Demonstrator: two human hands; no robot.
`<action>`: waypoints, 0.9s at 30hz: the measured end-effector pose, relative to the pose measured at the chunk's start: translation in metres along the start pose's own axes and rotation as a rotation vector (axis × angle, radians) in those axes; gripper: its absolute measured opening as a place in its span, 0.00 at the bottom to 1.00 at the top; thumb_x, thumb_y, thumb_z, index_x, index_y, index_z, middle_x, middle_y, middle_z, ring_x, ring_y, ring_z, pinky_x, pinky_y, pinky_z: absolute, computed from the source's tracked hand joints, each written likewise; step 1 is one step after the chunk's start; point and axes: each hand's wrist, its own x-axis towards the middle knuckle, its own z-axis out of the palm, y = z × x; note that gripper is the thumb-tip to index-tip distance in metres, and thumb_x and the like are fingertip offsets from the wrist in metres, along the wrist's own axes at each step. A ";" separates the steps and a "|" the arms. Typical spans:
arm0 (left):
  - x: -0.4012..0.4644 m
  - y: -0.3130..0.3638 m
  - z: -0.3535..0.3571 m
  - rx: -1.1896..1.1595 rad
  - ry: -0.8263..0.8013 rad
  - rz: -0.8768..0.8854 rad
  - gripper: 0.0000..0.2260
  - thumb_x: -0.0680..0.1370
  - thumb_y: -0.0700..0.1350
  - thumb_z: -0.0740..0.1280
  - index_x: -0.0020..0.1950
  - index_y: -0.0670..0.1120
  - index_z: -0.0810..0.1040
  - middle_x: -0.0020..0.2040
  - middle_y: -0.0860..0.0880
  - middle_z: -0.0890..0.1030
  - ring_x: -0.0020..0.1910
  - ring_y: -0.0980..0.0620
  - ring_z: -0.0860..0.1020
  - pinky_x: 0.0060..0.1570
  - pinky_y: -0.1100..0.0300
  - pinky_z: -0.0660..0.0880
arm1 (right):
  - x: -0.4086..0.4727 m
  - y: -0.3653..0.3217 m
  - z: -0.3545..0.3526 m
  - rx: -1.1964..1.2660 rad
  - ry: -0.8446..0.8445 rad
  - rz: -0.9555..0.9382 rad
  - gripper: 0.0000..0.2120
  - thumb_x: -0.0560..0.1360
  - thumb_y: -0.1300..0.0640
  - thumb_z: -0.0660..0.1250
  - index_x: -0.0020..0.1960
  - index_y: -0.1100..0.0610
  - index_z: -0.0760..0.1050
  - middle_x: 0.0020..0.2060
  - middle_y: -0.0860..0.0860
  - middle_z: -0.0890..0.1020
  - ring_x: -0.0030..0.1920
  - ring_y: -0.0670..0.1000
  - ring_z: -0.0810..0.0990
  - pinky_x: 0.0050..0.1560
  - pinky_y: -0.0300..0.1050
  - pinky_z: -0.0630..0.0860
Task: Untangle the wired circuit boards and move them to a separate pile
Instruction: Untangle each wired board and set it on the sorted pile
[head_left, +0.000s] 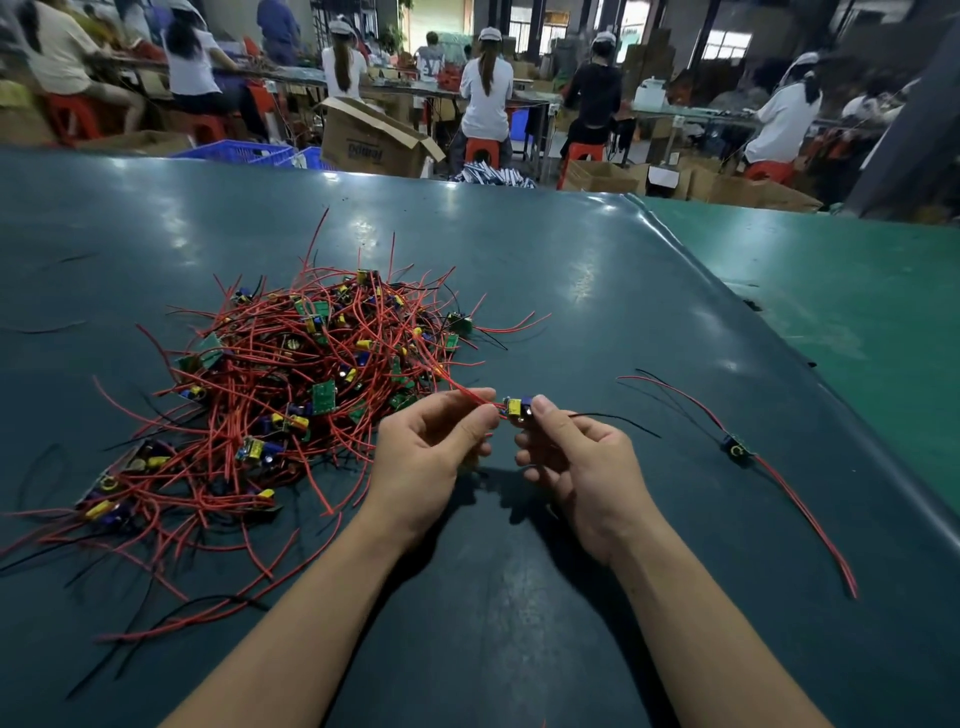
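Observation:
A big tangled pile of small green circuit boards with red and black wires (291, 384) lies on the left half of the dark green table. Just right of the pile, my right hand (576, 467) pinches one small circuit board (518, 406) with yellow and blue parts. My left hand (431, 452) pinches the red wires (467, 392) of that board, which still run back into the pile. A black wire trails from the board to the right. One separated board with long red and black wires (736, 448) lies alone on the right.
The dark green table mat (519, 270) meets a lighter green surface (841, 291) at the right. A loose black wire lies at the left edge. Beyond the far edge sit cardboard boxes (374, 140), blue crates and seated workers at benches.

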 end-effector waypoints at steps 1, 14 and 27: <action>0.001 0.000 0.000 0.010 0.015 0.003 0.06 0.75 0.37 0.70 0.50 0.45 0.83 0.36 0.52 0.84 0.32 0.57 0.79 0.34 0.66 0.76 | 0.000 0.000 0.000 0.000 -0.013 0.002 0.11 0.66 0.51 0.74 0.40 0.59 0.84 0.32 0.55 0.82 0.29 0.49 0.79 0.27 0.37 0.75; 0.006 -0.007 0.001 -0.063 0.082 -0.002 0.03 0.77 0.36 0.69 0.44 0.38 0.81 0.38 0.46 0.84 0.36 0.53 0.83 0.35 0.64 0.78 | -0.003 0.002 0.005 -0.193 0.016 -0.095 0.03 0.76 0.63 0.69 0.50 0.62 0.78 0.35 0.57 0.84 0.27 0.50 0.80 0.27 0.40 0.77; -0.001 -0.009 -0.001 -0.138 -0.181 0.028 0.14 0.72 0.22 0.64 0.51 0.35 0.81 0.50 0.45 0.85 0.52 0.48 0.82 0.50 0.57 0.80 | 0.003 -0.008 -0.001 0.131 0.107 0.024 0.06 0.78 0.61 0.66 0.46 0.62 0.80 0.31 0.54 0.83 0.26 0.46 0.79 0.25 0.35 0.74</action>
